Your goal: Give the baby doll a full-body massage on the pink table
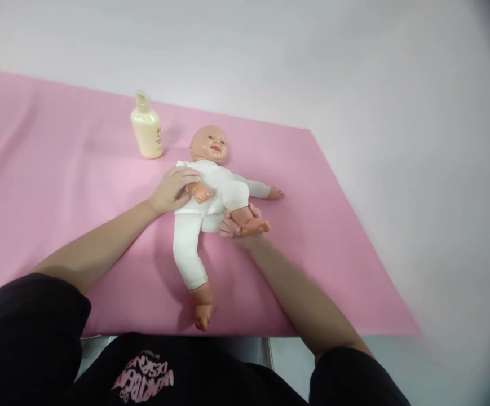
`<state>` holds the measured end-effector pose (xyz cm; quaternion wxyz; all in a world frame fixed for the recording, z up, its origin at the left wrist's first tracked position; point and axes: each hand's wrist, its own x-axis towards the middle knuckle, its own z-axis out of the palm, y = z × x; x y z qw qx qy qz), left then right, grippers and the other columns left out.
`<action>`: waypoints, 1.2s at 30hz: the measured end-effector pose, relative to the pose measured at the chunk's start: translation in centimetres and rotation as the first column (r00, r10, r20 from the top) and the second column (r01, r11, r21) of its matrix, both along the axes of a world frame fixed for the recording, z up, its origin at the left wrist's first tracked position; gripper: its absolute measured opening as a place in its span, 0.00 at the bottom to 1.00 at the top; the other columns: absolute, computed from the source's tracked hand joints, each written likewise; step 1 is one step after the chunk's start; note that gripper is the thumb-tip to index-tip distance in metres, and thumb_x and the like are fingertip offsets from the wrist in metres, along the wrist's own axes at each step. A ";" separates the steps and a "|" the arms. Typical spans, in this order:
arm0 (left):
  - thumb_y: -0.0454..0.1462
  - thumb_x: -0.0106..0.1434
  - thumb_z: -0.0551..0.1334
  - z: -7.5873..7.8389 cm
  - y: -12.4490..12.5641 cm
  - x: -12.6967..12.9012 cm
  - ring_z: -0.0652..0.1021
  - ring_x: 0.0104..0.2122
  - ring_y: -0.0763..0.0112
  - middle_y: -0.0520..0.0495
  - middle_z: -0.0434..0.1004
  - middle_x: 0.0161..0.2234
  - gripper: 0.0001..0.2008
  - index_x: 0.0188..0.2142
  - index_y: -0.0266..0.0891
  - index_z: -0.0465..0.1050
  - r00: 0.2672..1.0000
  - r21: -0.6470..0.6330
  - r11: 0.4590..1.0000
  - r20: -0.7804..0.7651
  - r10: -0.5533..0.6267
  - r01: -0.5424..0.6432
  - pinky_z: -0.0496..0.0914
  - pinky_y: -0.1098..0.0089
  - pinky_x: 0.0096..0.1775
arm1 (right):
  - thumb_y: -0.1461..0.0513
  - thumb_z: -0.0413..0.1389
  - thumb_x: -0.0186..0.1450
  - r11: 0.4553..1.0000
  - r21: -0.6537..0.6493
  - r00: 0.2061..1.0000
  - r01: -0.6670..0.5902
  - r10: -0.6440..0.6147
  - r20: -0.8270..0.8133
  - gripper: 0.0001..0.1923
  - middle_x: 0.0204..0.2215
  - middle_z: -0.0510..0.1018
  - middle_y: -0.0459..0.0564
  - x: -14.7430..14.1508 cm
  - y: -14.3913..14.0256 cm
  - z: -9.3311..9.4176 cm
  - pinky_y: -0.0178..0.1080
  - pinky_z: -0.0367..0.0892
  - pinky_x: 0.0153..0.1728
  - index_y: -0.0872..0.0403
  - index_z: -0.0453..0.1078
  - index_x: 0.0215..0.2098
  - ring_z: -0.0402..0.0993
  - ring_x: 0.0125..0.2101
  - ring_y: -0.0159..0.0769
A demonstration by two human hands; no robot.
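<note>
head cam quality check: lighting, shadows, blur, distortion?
Head view: light soft and even; faint shadows beside the cream plastic lotion bottle and under the white-suited plastic baby doll. No glare on the pink cloth sheet. Centre sharp, left hand and right hand crisp; right edge blurs and darkens at the corners. Sheet edges bow, a wide-lens warp.
</note>
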<state>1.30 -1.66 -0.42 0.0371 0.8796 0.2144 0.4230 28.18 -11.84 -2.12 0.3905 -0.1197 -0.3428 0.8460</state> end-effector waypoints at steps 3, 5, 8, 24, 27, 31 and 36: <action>0.42 0.67 0.60 -0.1 0.4 0.0 0.78 0.56 0.54 0.40 0.80 0.54 0.16 0.54 0.45 0.72 0.999 0.019 1.000 -0.040 -0.003 0.003 0.69 0.47 0.57 | 0.36 0.42 0.66 0.998 -0.036 0.994 0.058 -0.054 0.099 0.32 0.16 0.58 0.39 -0.1 0.1 -0.4 0.36 0.57 0.24 0.52 0.72 0.36 0.50 0.17 0.30; 0.41 0.67 0.60 -0.2 0.5 0.0 0.77 0.56 0.54 0.40 0.80 0.54 0.16 0.54 0.45 0.73 0.998 0.022 1.000 -0.056 -0.006 0.007 0.68 0.48 0.58 | 0.35 0.47 0.63 0.997 -0.038 0.989 0.068 -0.062 0.131 0.31 0.16 0.57 0.38 -0.2 0.0 -0.5 0.37 0.57 0.23 0.50 0.72 0.35 0.49 0.17 0.31; 0.40 0.67 0.60 -0.2 0.4 0.1 0.77 0.56 0.55 0.40 0.80 0.54 0.16 0.54 0.46 0.73 0.999 0.025 0.999 -0.043 -0.022 0.023 0.68 0.48 0.58 | 0.36 0.44 0.66 0.997 -0.014 0.989 0.072 -0.070 0.132 0.31 0.17 0.58 0.39 -0.2 -0.1 -0.4 0.37 0.57 0.24 0.51 0.72 0.37 0.50 0.19 0.32; 0.44 0.73 0.60 -2.0 4.4 -1.2 0.73 0.56 0.67 0.42 0.68 0.58 0.15 0.52 0.44 0.57 0.425 -0.678 0.731 0.685 0.592 0.076 0.68 0.59 0.62 | 0.53 0.71 0.57 0.701 0.256 0.723 -0.666 0.691 -0.012 0.32 0.41 0.84 0.59 0.2 -1.5 -1.0 0.39 0.76 0.36 0.58 0.65 0.53 0.83 0.38 0.42; 0.39 0.76 0.53 -1.3 4.4 -1.6 0.74 0.56 0.69 0.40 0.68 0.59 0.09 0.52 0.41 0.56 0.299 -0.746 0.640 0.663 0.686 0.185 0.69 0.59 0.62 | 0.65 0.74 0.55 0.486 0.274 0.529 -0.830 0.841 0.112 0.36 0.44 0.84 0.58 -0.7 -1.2 0.1 0.39 0.77 0.42 0.57 0.63 0.56 0.84 0.43 0.41; 0.42 0.77 0.53 -1.1 4.2 -1.8 0.69 0.65 0.70 0.39 0.63 0.68 0.16 0.60 0.40 0.55 0.305 -0.701 0.682 0.709 0.636 0.208 0.65 0.64 0.66 | 0.65 0.76 0.53 0.435 0.244 0.490 -0.867 0.834 0.255 0.38 0.47 0.83 0.58 -1.4 -1.4 0.9 0.38 0.78 0.45 0.56 0.63 0.55 0.84 0.45 0.39; 0.52 0.77 0.52 -2.4 5.1 -2.4 0.64 0.70 0.66 0.43 0.60 0.71 0.25 0.66 0.44 0.54 0.444 -0.635 0.768 0.714 0.542 0.084 0.63 0.58 0.66 | 0.67 0.76 0.52 0.439 0.236 0.491 -0.867 0.835 0.251 0.38 0.46 0.83 0.57 -1.4 -1.4 1.3 0.38 0.78 0.47 0.56 0.63 0.55 0.83 0.47 0.40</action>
